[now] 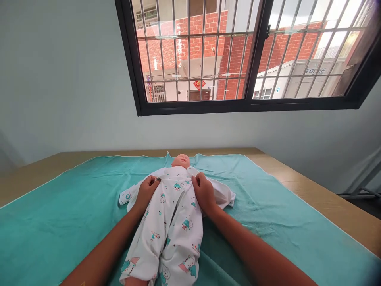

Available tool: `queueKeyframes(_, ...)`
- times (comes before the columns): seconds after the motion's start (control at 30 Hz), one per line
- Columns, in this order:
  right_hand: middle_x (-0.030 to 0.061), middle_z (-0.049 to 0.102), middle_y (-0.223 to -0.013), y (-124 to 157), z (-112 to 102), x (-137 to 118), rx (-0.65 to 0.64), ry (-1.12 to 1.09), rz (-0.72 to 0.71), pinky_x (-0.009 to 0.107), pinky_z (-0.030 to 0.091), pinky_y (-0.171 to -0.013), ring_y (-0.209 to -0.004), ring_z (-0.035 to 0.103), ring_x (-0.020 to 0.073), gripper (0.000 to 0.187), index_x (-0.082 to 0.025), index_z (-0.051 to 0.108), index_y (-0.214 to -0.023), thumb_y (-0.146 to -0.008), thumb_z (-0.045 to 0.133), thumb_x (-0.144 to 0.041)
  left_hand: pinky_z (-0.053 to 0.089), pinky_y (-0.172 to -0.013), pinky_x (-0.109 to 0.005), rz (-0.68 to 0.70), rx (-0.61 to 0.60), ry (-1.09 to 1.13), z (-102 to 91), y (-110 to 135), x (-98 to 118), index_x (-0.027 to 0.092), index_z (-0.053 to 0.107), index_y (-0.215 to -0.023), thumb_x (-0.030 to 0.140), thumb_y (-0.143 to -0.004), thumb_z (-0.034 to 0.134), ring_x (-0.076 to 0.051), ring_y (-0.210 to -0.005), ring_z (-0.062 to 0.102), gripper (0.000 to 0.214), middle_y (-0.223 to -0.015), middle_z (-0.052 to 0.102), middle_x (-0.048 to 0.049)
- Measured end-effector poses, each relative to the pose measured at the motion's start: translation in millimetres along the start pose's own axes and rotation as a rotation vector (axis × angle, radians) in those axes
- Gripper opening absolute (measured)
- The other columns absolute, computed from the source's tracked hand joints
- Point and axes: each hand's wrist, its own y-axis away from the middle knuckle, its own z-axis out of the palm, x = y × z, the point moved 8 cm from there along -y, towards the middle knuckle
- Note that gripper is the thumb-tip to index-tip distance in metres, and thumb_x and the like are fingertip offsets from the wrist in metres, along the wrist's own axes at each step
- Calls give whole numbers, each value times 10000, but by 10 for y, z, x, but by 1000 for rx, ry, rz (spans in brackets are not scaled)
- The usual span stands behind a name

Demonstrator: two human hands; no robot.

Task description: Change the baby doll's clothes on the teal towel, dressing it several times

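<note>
A baby doll [181, 161] lies on its back on a teal cloth [74, 206], its head toward the wall. It wears a white long-sleeved top [222, 191] and white printed pants [160, 230]. On the left side of the waistband, my left hand [148, 190] has its fingers closed on the pants. My right hand [204, 192] pinches the waistband on the other side. Between both hands the waistband lies across the doll's belly, over the top. One foot shows in part at the lower frame edge; the doll's arms are inside the sleeves or hidden.
The cloth covers most of a wooden table [300, 184], whose wood shows along the back and right. Behind stands a grey wall [74, 99] with a black-framed, barred window [196, 106]. A dark metal frame [364, 190] is at the far right.
</note>
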Motion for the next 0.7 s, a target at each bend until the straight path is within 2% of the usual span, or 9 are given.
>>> queueKeyframes(0.17,-20,487,-616,-37,55,108,35,-44,71,292,264,-579,-590,414,161,236,-232,364,-680,-869,430,-357,375,-542,-246,-154,-11,91,86,-32,-104,182,537,-670,585,-644,644,-124,-570,459,417,-596,528,46)
queueKeyframes(0.3,-28,485,-619,-70,120,157,-46,-66,47,285,284,-583,-605,420,152,248,-222,391,-684,-863,455,-381,391,-552,-246,-252,-64,123,101,24,-144,173,556,-720,544,-619,710,-129,-587,492,415,-620,578,35)
queueKeyframes(0.37,-26,517,-649,-75,136,140,-140,-103,3,282,314,-597,-627,440,147,250,-214,434,-697,-862,477,-397,421,-580,-255,-268,-183,180,117,65,-139,168,591,-783,504,-631,730,-145,-627,540,394,-676,628,13)
queueKeyframes(0.5,-16,574,-732,-63,109,127,-331,-195,-18,276,380,-624,-682,494,145,230,-207,515,-739,-839,546,-412,485,-718,-307,-291,-506,309,129,172,-179,157,661,-901,421,-651,756,-204,-801,626,376,-859,704,-55)
queueKeyframes(0.6,-25,554,-667,-23,139,192,-491,-270,89,265,386,-537,-598,500,136,271,-211,522,-754,-837,555,-467,495,-792,-331,-312,-649,362,101,226,-236,157,688,-957,365,-673,753,-229,-888,641,359,-938,720,-81)
queueKeyframes(0.7,-34,531,-617,62,214,272,-646,-401,253,254,390,-469,-526,506,128,335,-206,513,-751,-815,580,-528,508,-812,-352,-331,-695,434,89,259,-241,159,692,-1030,327,-685,748,-247,-916,654,387,-969,728,-95)
